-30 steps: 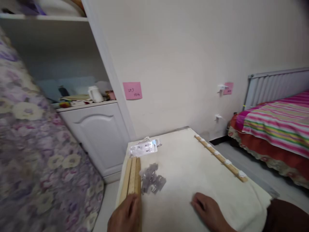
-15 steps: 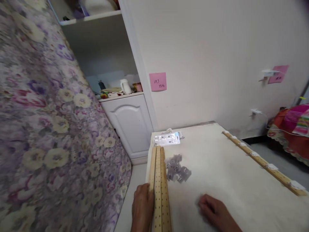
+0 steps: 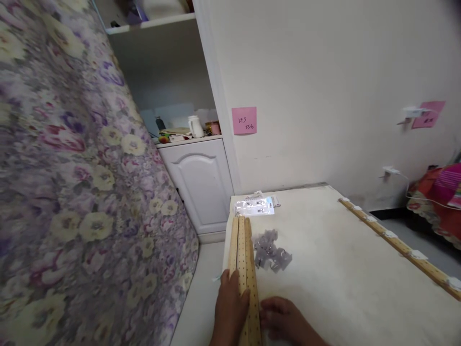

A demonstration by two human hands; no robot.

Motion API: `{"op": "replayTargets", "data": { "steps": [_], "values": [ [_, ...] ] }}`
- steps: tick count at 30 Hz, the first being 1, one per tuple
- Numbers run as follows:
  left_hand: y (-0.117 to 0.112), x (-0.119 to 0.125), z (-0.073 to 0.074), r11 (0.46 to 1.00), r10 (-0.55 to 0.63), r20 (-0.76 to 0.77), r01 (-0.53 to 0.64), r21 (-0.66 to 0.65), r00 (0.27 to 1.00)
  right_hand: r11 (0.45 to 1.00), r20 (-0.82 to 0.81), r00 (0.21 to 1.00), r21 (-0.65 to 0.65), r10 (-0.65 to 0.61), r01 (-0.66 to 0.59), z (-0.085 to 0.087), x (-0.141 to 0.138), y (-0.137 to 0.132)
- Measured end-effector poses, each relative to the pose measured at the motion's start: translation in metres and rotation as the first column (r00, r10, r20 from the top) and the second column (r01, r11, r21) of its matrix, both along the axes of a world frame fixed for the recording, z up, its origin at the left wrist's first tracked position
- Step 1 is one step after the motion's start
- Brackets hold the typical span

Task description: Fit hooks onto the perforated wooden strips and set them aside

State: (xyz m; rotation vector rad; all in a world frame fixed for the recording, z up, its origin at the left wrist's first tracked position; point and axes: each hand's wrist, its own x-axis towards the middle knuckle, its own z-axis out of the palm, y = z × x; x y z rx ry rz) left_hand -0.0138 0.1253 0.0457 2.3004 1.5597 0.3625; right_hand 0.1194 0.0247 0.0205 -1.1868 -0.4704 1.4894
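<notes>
Several wooden perforated strips (image 3: 243, 259) lie stacked along the left edge of a cream-covered table (image 3: 342, 274). My left hand (image 3: 228, 312) wraps over their near end, fingers curled on them. My right hand (image 3: 284, 322) rests against the right side of the same strips, fingers bent, blurred. Just beyond it lies a pile of small grey clips (image 3: 270, 252). A clear plastic blister pack (image 3: 254, 206) sits at the table's far left corner.
Another wooden strip with white clips (image 3: 399, 247) runs along the table's right edge. A floral mattress (image 3: 79, 192) leans at left. A white cabinet (image 3: 200, 185) stands by the wall, a pink note (image 3: 244, 120) beside it. A bed (image 3: 439, 202) is at right.
The view swung left. My right hand slid left across the table to the strips. My left hand stayed on the strips' near end.
</notes>
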Motion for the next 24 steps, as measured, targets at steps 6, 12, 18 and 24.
{"op": "replayTargets", "data": {
  "steps": [6,12,18,24],
  "values": [
    [-0.004,0.002,0.009,1.000,-0.009,-0.053,0.009,0.002,0.999,0.998,-0.078,0.997,-0.060,0.006,-0.011,0.015,-0.001,0.000],
    [-0.006,0.003,0.010,1.000,-0.012,-0.098,0.013,0.006,0.995,0.999,-0.281,0.959,0.020,-0.027,0.034,0.016,-0.011,-0.003],
    [-0.004,0.005,0.005,1.000,-0.010,-0.129,0.012,0.011,0.992,0.998,-0.284,0.957,-0.005,-0.066,0.067,0.019,-0.013,0.001],
    [0.000,0.004,0.003,1.000,-0.013,-0.111,0.012,-0.006,0.994,0.999,-0.233,0.972,-0.037,0.002,-0.011,0.019,-0.002,0.011]
  ]
}}
